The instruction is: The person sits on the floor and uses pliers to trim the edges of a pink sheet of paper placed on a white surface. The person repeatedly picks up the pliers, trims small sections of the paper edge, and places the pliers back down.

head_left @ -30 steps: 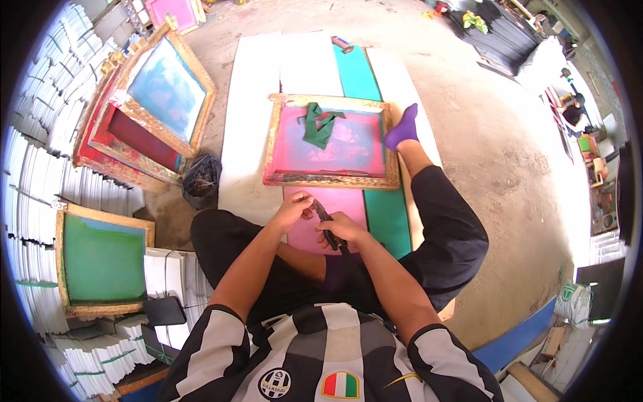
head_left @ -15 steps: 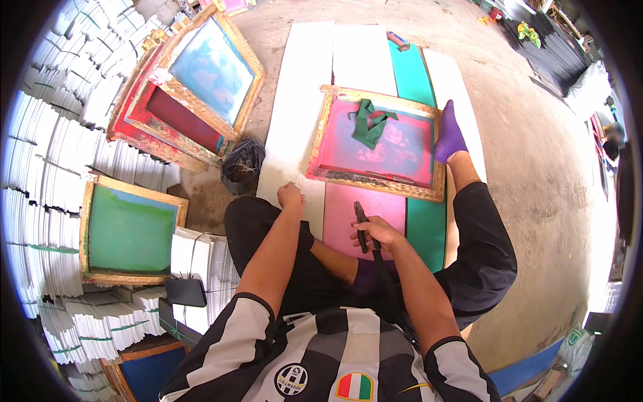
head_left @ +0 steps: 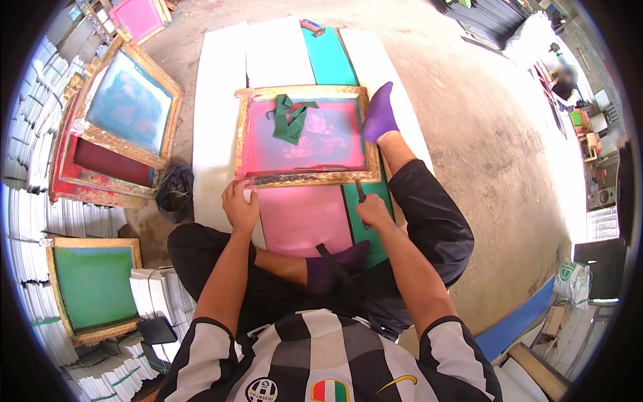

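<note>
A wooden-framed printing screen (head_left: 305, 181) with pink-stained mesh lies across coloured boards before me. On its mesh rests a strip of dark green cloth (head_left: 289, 124). My left hand (head_left: 240, 206) touches the screen's near left corner, fingers spread and stretched out. Closed round a pair of dark pliers (head_left: 362, 194) is my right hand (head_left: 374, 212); the jaws point at the frame's near edge, close to the right corner. Whether they touch it, I cannot tell. My foot in a purple sock (head_left: 380, 114) is against the frame's right side.
At left, more framed screens (head_left: 127, 100) lean beside tied stacks of white sheets (head_left: 40, 214). A green screen (head_left: 94, 285) and a black plastic bag (head_left: 175, 193) are nearer. A hammer-like tool (head_left: 313, 28) lies at the boards' far end. A person (head_left: 564, 84) is far right.
My left hand has reached forward to the frame's near left corner. My right hand has carried the pliers to the near right part of the frame. The view has shifted right.
</note>
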`<action>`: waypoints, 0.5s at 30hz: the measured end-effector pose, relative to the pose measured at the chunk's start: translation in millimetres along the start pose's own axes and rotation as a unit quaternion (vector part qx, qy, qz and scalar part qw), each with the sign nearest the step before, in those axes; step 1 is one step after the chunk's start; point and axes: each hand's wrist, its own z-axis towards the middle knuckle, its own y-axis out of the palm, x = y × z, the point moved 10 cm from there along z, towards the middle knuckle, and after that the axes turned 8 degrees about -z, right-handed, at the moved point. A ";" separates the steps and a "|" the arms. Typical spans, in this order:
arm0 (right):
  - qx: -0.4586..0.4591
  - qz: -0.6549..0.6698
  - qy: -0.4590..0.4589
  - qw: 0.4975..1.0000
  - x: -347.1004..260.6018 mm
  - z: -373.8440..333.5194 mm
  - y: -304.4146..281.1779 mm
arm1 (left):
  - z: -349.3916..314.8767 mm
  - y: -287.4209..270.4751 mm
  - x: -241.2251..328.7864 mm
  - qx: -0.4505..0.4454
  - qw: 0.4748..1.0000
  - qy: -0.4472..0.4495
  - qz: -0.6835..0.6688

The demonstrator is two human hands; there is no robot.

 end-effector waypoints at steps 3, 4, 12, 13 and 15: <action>0.042 -0.062 0.014 0.997 13.4 2.8 -27.4 | -6.9 17.9 22.6 -0.048 0.995 0.056 0.061; 0.044 -0.072 0.017 0.996 17.5 3.7 -31.3 | -8.6 23.5 25.3 -0.058 0.994 0.064 0.071; 0.065 -0.086 0.014 0.994 42.5 15.2 -28.2 | -16.1 53.9 28.3 -0.120 0.984 0.073 0.110; 0.055 -0.081 0.019 0.995 40.8 14.3 -27.6 | -16.3 54.9 26.9 -0.123 0.984 0.070 0.110; 0.026 -0.064 0.035 0.997 33.6 7.5 -27.9 | -16.4 56.2 24.4 -0.128 0.984 0.062 0.109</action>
